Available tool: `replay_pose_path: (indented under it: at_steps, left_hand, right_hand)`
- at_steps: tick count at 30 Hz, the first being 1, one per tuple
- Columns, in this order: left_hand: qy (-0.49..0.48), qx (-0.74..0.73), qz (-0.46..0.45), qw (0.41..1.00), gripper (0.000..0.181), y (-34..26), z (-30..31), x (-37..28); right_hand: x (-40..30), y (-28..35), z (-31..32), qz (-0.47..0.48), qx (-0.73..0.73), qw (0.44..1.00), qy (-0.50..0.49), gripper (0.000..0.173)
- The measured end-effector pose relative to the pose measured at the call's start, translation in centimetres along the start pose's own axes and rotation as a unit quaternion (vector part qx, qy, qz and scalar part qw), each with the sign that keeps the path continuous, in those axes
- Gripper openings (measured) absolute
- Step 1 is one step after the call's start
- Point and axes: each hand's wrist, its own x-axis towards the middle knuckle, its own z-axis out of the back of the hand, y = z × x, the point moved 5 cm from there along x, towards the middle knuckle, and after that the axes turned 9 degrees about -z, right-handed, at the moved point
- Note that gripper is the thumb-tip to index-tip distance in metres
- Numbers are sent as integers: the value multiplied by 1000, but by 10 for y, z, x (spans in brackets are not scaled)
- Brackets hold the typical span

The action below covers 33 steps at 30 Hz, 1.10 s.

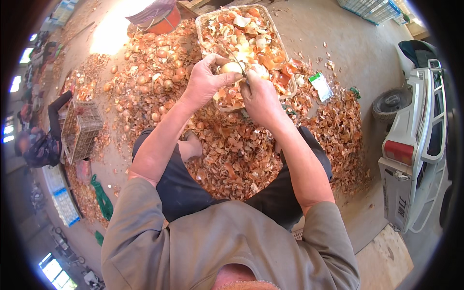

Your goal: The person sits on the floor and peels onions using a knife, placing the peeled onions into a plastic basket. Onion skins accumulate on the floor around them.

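Note:
My left hand (208,81) grips a pale, partly peeled onion (231,67) between thumb and fingers. In my right hand (261,96) is a small knife (238,59), its thin blade up against the onion. Both hands are close together above the near part of a plastic crate (199,32). Loose onion skins (239,40) fill the crate, with some pale onions showing among them. My right fingers partly hide the knife's handle.
Unpeeled onions (162,53) lie heaped left of the crate, near a red bucket (166,23). Dry skins (235,156) cover the floor between my legs. A green-and-white packet (321,87) lies right, before a parked vehicle (402,174). Another person (43,145) is beside a crate (81,127) at left.

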Motion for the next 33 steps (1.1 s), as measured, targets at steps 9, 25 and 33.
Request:
replay_pose_path:
  at_steps: [9,25,33]
  left_hand:
    - [-80,270,4,959,33,-29,16,13]
    - [-48,-89,-78,992,54,-11,7,-3]
    - [-55,-260,-46,963,47,0,-10,-11]
  right_hand:
    - [0,-16,-6,-47,-67,997,11,16]
    - [-5,0,-15,-163,512,834,123,34]
    - [-7,4,-14,-149,538,817,141,28]
